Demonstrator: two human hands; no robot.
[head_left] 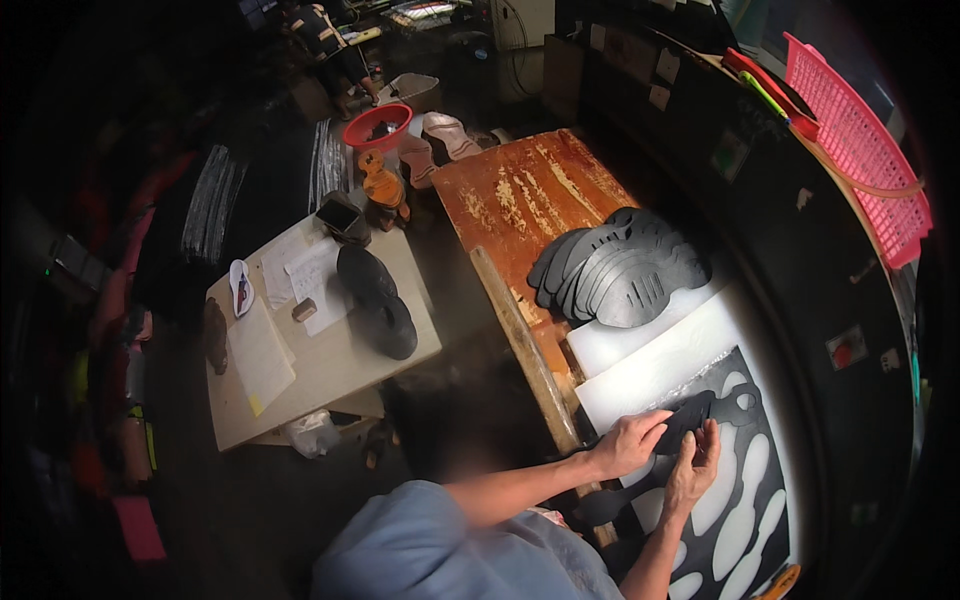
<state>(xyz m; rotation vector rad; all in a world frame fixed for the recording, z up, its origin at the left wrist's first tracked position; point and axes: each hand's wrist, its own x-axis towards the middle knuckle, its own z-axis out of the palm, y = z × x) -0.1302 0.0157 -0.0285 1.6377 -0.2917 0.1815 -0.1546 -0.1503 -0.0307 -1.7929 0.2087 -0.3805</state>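
Between my hands is a dark, sole-shaped cut-out piece [688, 420], raised over a black sheet [722, 545] full of sole-shaped holes. The fingers of my left hand [630, 443] are closed on its left edge. My right hand [693, 468] has its fingers up against the near right side of the piece, thumb apart from them. White board [650, 375] shows beneath the sheet and through its holes. Farther off, a fanned heap of black sole-shaped pieces [620, 268], some with slots, lies partly on the board and partly on a worn orange-brown wooden top [485, 205].
A wooden bar [520, 340] edges the work surface on the left. The pale side table [400, 375] carries papers, a small block and black sole pieces [375, 300]. Beyond stands a red bowl [378, 126]. A pink basket [850, 140] sits right, above the dark machine wall [790, 240]. Another person [325, 45] is far back.
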